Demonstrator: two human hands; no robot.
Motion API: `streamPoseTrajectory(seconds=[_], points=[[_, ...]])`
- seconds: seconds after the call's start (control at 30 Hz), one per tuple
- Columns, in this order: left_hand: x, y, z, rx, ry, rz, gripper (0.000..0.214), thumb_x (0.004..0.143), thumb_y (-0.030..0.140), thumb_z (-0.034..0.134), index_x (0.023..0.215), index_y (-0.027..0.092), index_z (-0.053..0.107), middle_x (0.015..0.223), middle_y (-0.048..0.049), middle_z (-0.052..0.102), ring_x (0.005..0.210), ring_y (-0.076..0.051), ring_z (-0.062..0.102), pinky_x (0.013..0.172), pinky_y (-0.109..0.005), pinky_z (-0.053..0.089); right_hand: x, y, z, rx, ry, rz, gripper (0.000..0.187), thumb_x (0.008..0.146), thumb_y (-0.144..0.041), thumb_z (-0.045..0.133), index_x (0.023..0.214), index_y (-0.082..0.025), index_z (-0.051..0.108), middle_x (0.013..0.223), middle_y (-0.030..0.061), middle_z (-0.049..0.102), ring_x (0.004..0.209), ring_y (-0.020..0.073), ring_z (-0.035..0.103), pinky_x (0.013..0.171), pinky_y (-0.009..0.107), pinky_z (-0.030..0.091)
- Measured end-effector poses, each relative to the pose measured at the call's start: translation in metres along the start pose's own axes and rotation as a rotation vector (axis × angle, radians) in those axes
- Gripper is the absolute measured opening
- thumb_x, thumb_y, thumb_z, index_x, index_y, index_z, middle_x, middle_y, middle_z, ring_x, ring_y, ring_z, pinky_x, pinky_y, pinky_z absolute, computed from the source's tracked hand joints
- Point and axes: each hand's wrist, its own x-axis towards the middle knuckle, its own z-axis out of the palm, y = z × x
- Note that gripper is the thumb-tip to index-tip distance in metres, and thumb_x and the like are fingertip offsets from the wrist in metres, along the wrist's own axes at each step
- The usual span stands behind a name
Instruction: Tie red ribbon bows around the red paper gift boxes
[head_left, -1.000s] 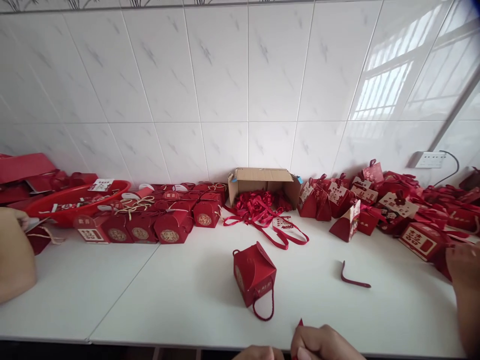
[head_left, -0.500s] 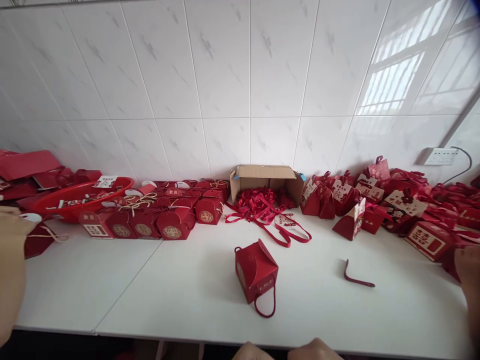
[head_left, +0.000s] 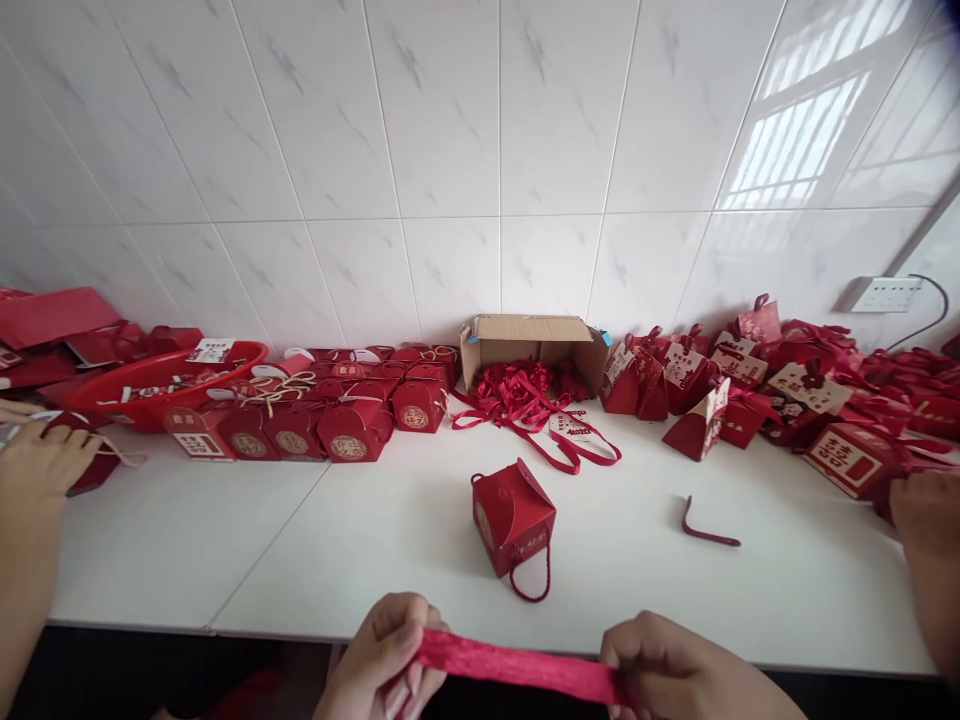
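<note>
Stretched between my two hands at the table's front edge is a wide red ribbon [head_left: 517,667]. My left hand [head_left: 390,650] pinches its left end, and my right hand [head_left: 667,660] grips the right end. Just beyond them, on the white table [head_left: 360,570], sits a small red gift box [head_left: 514,515] with a closed, folded top and a twisted cord handle hanging at its front. Right of it lies a short dark red cord [head_left: 705,530], bent at an angle.
A cardboard box [head_left: 531,328] spilling red ribbons [head_left: 525,385] stands against the tiled wall. Finished red boxes [head_left: 352,430] and a red basin [head_left: 157,400] are at left; more gift boxes [head_left: 855,460] crowd the right. Other people's hands [head_left: 52,460] reach in at both sides.
My hands have risen into view from the bottom edge, now showing the ribbon held taut between them. At far left, another person's hand has come onto a red box.
</note>
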Motion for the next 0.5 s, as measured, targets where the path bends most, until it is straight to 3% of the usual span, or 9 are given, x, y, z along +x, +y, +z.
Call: streamPoseTrajectory(seconds=[0.1, 0.2, 0.27, 0.33, 0.4, 0.43, 0.5], points=[[0.003, 0.009, -0.006, -0.103, 0.003, 0.048, 0.058, 0.075, 0.042, 0.068, 0.047, 0.017, 0.024, 0.04, 0.0089, 0.019, 0.036, -0.003, 0.019, 0.046, -0.02, 0.026, 0.0, 0.007, -0.011, 0.031, -0.145, -0.031, 0.033, 0.078, -0.045, 0.06, 0.075, -0.012, 0.062, 0.055, -0.0028, 0.049, 0.043, 0.0045, 0.04, 0.044, 0.015, 0.033], [0.003, 0.016, -0.011, -0.163, 0.003, 0.082, 0.057, 0.079, 0.039, 0.063, 0.049, 0.016, 0.02, 0.045, 0.0071, 0.023, 0.04, -0.005, 0.021, 0.05, -0.021, 0.032, -0.009, 0.011, -0.022, 0.109, -0.171, -0.156, 0.041, 0.078, -0.051, 0.061, 0.065, -0.013, 0.059, 0.048, -0.0043, 0.041, 0.041, 0.0037, 0.032, 0.043, 0.016, 0.03], [0.003, 0.017, -0.015, -0.156, 0.0, 0.088, 0.056, 0.08, 0.038, 0.061, 0.05, 0.017, 0.02, 0.048, 0.0065, 0.024, 0.041, -0.005, 0.021, 0.051, -0.022, 0.033, -0.016, 0.005, -0.029, 0.149, -0.11, -0.35, 0.044, 0.078, -0.05, 0.061, 0.054, -0.014, 0.055, 0.055, 0.0011, 0.048, 0.048, 0.0072, 0.042, 0.05, 0.02, 0.036], [0.003, 0.014, -0.019, -0.119, -0.011, 0.076, 0.055, 0.081, 0.039, 0.061, 0.05, 0.017, 0.02, 0.048, 0.0063, 0.024, 0.042, -0.006, 0.022, 0.05, -0.022, 0.032, -0.019, -0.006, -0.036, 0.152, -0.022, -0.579, 0.047, 0.077, -0.048, 0.061, 0.045, -0.015, 0.053, 0.078, 0.0099, 0.06, 0.071, 0.0158, 0.055, 0.065, 0.027, 0.044], [0.004, 0.009, -0.02, -0.077, -0.013, 0.053, 0.055, 0.08, 0.042, 0.062, 0.05, 0.017, 0.022, 0.048, 0.0066, 0.024, 0.041, -0.005, 0.021, 0.049, -0.022, 0.029, -0.015, -0.018, -0.041, 0.203, 0.028, -0.803, 0.046, 0.072, -0.048, 0.064, 0.039, -0.018, 0.052, 0.094, 0.0101, 0.062, 0.086, 0.0225, 0.057, 0.074, 0.032, 0.045], [0.004, 0.006, -0.02, -0.06, -0.005, 0.044, 0.055, 0.079, 0.043, 0.062, 0.05, 0.017, 0.023, 0.047, 0.0068, 0.024, 0.04, -0.005, 0.021, 0.048, -0.022, 0.028, -0.011, -0.023, -0.043, 0.263, 0.009, -0.94, 0.044, 0.07, -0.049, 0.065, 0.038, -0.021, 0.054, 0.088, 0.0078, 0.064, 0.082, 0.0221, 0.059, 0.07, 0.031, 0.046], [0.005, 0.002, -0.016, -0.024, 0.031, 0.029, 0.056, 0.078, 0.046, 0.063, 0.049, 0.017, 0.025, 0.046, 0.007, 0.024, 0.04, -0.005, 0.022, 0.047, -0.022, 0.027, -0.003, -0.03, -0.045, 0.436, -0.122, -1.278, 0.041, 0.073, -0.052, 0.061, 0.041, -0.027, 0.059, 0.058, 0.0015, 0.06, 0.054, 0.0149, 0.056, 0.053, 0.026, 0.042]])
